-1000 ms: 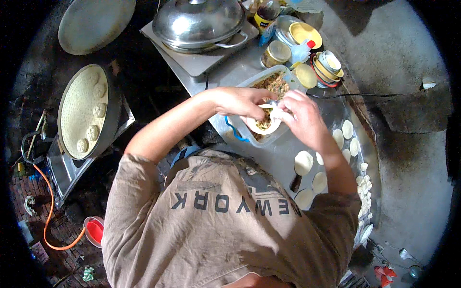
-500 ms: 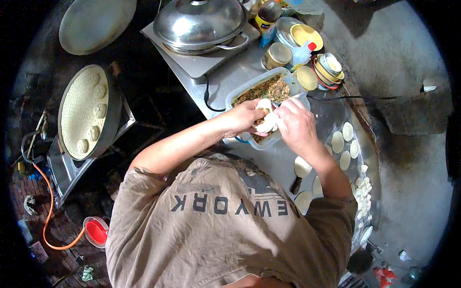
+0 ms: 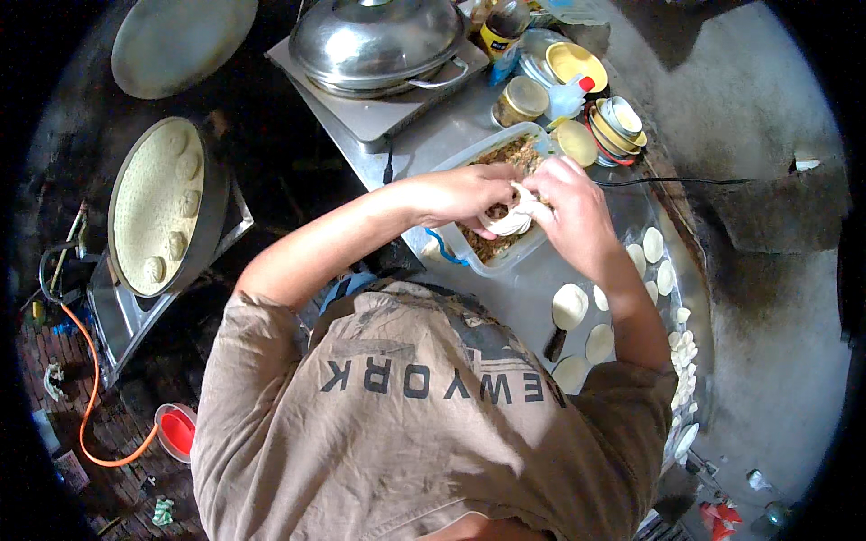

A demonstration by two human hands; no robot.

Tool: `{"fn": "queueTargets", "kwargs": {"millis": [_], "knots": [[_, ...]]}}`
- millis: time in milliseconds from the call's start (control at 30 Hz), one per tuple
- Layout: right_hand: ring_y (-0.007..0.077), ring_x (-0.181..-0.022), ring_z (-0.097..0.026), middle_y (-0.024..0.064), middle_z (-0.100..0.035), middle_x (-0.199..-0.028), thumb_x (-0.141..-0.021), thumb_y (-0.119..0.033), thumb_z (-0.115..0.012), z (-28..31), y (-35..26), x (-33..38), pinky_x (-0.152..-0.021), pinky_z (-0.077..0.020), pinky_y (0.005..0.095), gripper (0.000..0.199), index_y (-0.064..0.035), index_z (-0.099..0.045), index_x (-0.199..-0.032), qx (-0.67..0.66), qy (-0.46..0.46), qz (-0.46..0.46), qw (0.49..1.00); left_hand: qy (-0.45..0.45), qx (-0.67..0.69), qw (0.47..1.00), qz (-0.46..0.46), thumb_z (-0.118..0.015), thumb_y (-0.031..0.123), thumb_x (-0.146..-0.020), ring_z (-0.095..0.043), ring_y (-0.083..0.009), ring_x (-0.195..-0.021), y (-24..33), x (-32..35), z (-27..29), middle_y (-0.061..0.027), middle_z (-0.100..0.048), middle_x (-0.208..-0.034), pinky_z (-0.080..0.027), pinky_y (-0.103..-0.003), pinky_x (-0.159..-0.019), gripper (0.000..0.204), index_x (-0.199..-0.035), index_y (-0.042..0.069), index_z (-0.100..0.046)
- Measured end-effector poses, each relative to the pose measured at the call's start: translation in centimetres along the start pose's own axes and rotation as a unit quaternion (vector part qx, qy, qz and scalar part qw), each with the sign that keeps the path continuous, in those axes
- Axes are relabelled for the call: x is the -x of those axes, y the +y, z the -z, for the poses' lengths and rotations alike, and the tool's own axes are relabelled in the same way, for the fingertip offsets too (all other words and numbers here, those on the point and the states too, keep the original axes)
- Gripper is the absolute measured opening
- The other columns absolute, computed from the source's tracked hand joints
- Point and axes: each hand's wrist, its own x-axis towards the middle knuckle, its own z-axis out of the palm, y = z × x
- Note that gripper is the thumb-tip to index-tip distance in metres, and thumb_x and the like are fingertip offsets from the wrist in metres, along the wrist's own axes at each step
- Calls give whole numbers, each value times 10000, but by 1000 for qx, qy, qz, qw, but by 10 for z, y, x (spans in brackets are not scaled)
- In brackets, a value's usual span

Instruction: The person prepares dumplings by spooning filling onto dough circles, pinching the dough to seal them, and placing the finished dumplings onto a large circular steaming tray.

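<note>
Over a clear plastic box of chopped filling (image 3: 490,270), both hands work on a half-pleated dumpling bun (image 3: 514,223). My left hand (image 3: 456,198) cups the white dough from the left, fingers curled under and around it. My right hand (image 3: 568,203) pinches the dough's edge with thumb and fingers. Folds show along the near side of the bun, and brown filling is visible through its opening. Round dough wrappers (image 3: 599,343) lie on the metal table to the right, near a round pale piece with a dark handle (image 3: 569,308).
A round steamer (image 3: 133,221) at the left carries several pleated buns. A lidded steel pan (image 3: 374,45) stands on a cooktop at the back. Stacked bowls (image 3: 616,131) and jars (image 3: 520,101) sit behind the box. Small dough pieces (image 3: 683,361) line the right edge.
My right hand has shifted slightly right, and the dough's edge is gathered into more folds. The left wrist sits a little higher. The filling box has turned or slid slightly.
</note>
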Motion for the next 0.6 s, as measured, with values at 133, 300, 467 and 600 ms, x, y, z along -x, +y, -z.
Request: {"fn": "queueTargets", "kwargs": {"millis": [133,300,467,600], "knots": [[266,-707,-545,114,-555,-755,-729,-35,-676,-13,-1,10,-634,-440,350,108,11,-592,-778,-63,75,-35,995,22,295,955,-7,-349,469,-945,-579,-243,-1046,-23,2,11,-109,-546,-1216,-502,-438,-857,561,-1359,91,-354],[298,-757,-537,111,-543,-777,-731,-58,-674,-38,1,18,-665,-438,393,111,-26,-586,-791,-20,110,-49,993,24,426,896,-124,-391,360,-962,-627,-189,-900,-70,-27,-1,-79,-628,-1009,-531,-394,-782,358,-1064,67,-570],[301,-835,-521,120,-533,-850,-723,-105,-683,-26,11,13,-718,-430,399,193,-17,-572,-856,5,-4,16,1000,148,299,943,0,-480,287,-930,-639,-135,-733,-55,-28,0,-29,-638,-888,-530,-291,-539,230,-1000,92,-578],[305,-846,-518,118,-526,-859,-732,-108,-665,-13,5,3,-744,-429,402,205,-16,-570,-888,-12,4,29,999,105,275,956,-15,-504,259,-921,-635,-123,-693,-54,-31,7,-19,-638,-827,-518,-283,-519,192,-951,97,-602]]}}
